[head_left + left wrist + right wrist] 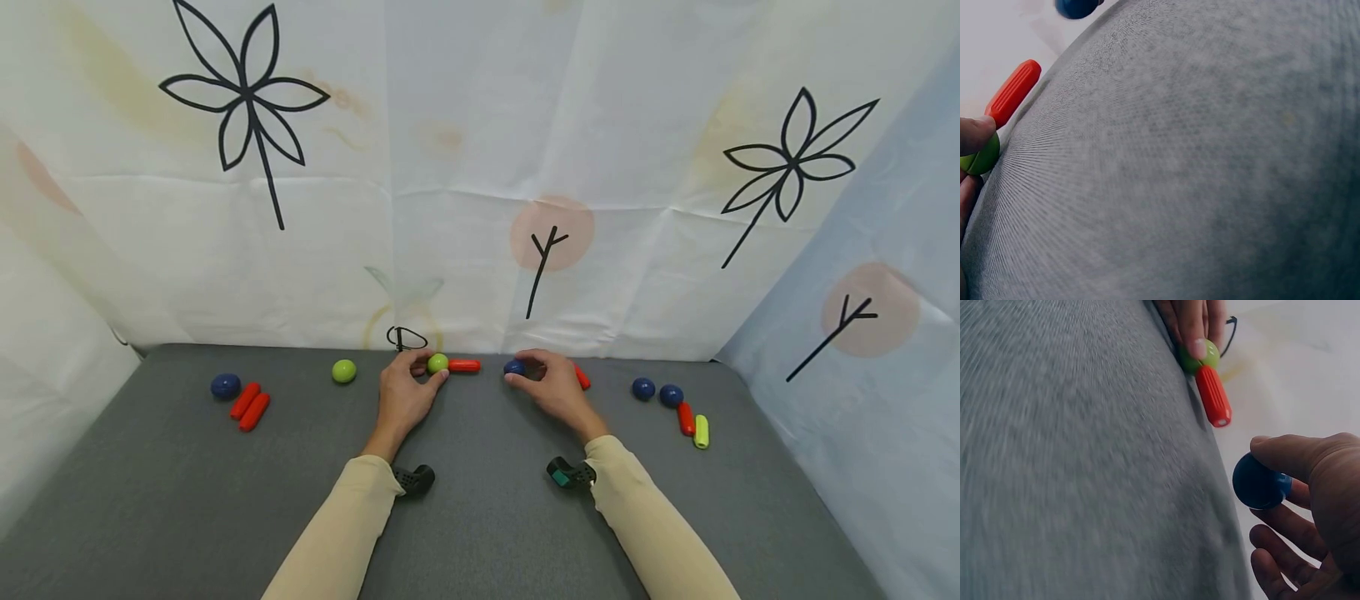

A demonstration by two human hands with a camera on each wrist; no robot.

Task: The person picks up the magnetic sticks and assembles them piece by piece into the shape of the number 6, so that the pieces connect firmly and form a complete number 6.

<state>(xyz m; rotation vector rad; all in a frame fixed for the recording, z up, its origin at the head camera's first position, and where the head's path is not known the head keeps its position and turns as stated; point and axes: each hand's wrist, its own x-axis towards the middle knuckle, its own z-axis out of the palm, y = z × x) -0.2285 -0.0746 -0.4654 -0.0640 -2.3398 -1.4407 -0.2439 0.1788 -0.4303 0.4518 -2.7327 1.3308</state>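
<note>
My left hand point(405, 392) pinches a green ball point(438, 363) between thumb and fingers near the table's far edge. A ridged red stick point(464, 366) points right from that ball, its end against it; whether the two are joined I cannot tell. My right hand point(557, 387) pinches a dark blue ball point(514, 367), a short distance right of the stick's free end. The right wrist view shows this blue ball point(1259, 482) between thumb and fingers, with the other fingers loosely curled. Partly hidden behind the right hand lies another red stick point(582, 377).
A lone green ball point(344, 372) sits left of my left hand. Farther left are a blue ball point(226, 386) and two red sticks point(251, 405). At right lie two blue balls point(657, 392), a red stick point(686, 419) and a yellow-green stick point(701, 432). A patterned cloth point(465, 167) hangs behind the grey table.
</note>
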